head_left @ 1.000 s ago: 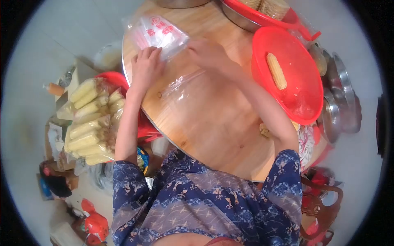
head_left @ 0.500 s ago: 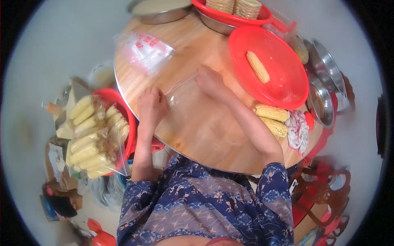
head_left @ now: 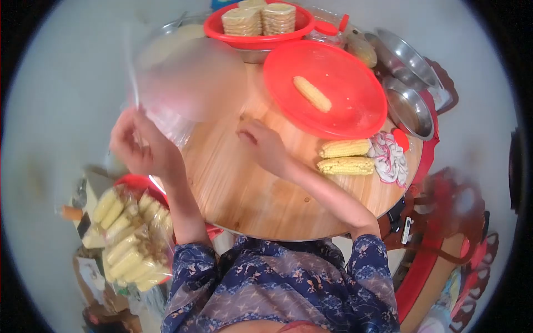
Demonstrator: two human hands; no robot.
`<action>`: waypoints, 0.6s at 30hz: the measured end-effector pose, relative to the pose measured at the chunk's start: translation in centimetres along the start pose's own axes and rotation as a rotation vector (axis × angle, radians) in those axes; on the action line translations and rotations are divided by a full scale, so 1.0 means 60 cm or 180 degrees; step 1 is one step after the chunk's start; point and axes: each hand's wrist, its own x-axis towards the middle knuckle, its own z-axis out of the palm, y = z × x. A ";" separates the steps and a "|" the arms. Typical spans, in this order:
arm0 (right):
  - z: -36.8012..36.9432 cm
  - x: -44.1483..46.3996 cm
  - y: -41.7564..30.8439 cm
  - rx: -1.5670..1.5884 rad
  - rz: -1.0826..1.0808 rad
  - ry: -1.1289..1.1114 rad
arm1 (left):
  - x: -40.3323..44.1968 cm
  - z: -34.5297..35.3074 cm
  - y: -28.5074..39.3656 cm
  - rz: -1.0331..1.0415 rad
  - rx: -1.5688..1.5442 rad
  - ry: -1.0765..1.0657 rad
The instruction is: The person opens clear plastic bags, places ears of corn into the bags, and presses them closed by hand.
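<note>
My left hand point(head_left: 145, 143) is raised above the left edge of the round wooden table point(head_left: 261, 205). Its fingers pinch a clear plastic bag point(head_left: 132, 77), of which a pale upright edge shows best. Lower, over the middle of the table, my right hand point(head_left: 265, 145) has curled fingers; whether anything is in them is hidden. Behind the hands, a blurred patch covers part of the table and a stack of plastic bags point(head_left: 172, 126). To the right of my right hand lie two corn cobs point(head_left: 345, 165), and another peeled cob point(head_left: 312, 94) rests in a large red basin point(head_left: 355, 105).
Bagged corn point(head_left: 133, 244) fills a red tub point(head_left: 145, 181) at lower left. At the back, a red basin point(head_left: 259, 41) holds stacked round pieces point(head_left: 278, 20). Steel bowls point(head_left: 410, 108) stand at the right, near a crumpled cloth point(head_left: 388, 160) and a red lid point(head_left: 400, 140).
My left hand has lifted up and left off the table with the plastic bag. My right hand has drawn slightly back towards me. The view has turned, shifting the table's things left.
</note>
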 end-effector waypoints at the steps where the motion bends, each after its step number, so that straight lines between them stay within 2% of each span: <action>1: -0.008 -0.001 -0.012 0.0216 0.0124 -0.0191 | 0.000 0.002 0.013 0.0660 0.0081 0.0124; 2: -0.013 -0.004 -0.017 0.0438 0.0239 -0.0385 | -0.010 0.001 0.025 0.0660 0.0038 0.0098; 4: -0.015 -0.014 -0.019 0.0681 0.0470 -0.0463 | -0.035 0.001 0.048 0.1671 0.0567 -0.0934; 6: -0.014 -0.027 -0.023 0.0934 0.0672 -0.0628 | -0.067 0.010 0.040 0.1929 0.0619 -0.1703; 8: -0.023 -0.043 -0.028 0.2401 0.1265 -0.0292 | -0.097 0.005 0.030 0.1642 0.0702 -0.2542; 9: -0.030 -0.043 -0.030 0.2409 0.1253 -0.0422 | -0.109 -0.007 0.027 0.1594 0.0814 -0.2493; 11: -0.044 -0.042 -0.030 0.3013 0.1831 -0.0152 | -0.137 -0.042 0.026 0.1507 0.0905 -0.3127; 12: -0.042 -0.040 -0.023 0.3020 0.1830 -0.0248 | -0.155 -0.056 0.026 0.1470 0.0988 -0.3096; 14: -0.033 -0.043 -0.003 0.3493 0.2367 -0.0369 | -0.193 -0.084 0.029 0.1395 0.0524 -0.3222; 16: -0.010 -0.056 0.024 0.3176 0.2230 -0.0500 | -0.204 -0.104 0.039 0.1342 0.0410 -0.3359; 18: -0.005 -0.069 0.031 0.2870 0.2079 -0.0623 | -0.195 -0.117 0.064 0.0979 -0.0190 -0.3705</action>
